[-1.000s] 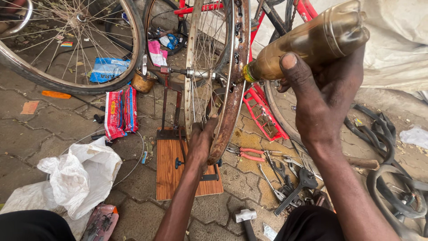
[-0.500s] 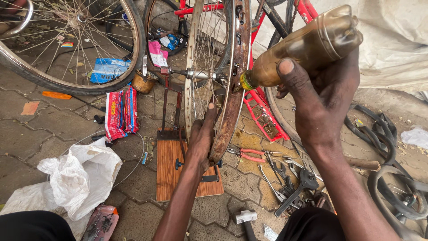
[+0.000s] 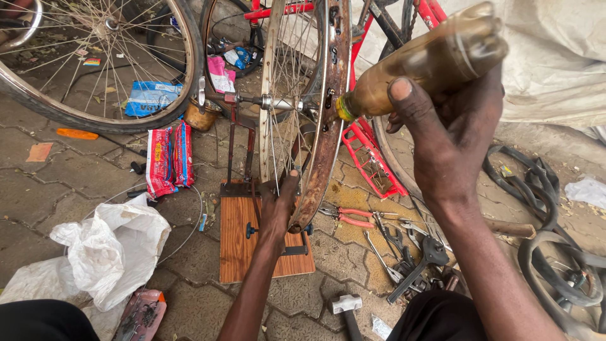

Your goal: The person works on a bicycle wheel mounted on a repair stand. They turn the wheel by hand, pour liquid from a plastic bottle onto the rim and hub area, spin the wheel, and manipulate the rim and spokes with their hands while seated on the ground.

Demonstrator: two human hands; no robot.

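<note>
Right-hand grip (image 3: 451,136) around oil bottle (image 3: 420,63), nozzle at rusty rim (image 3: 328,126)

Red packets (image 3: 169,159), pair, flat on paving, left of centre. Blue-white packet (image 3: 150,100) upper left, behind wheel spokes. Pink packet (image 3: 220,74) top centre. Small multicoloured label (image 3: 92,62) upper left. Pink blister pack (image 3: 140,316) bottom left, beside white plastic bag (image 3: 110,249).
</note>
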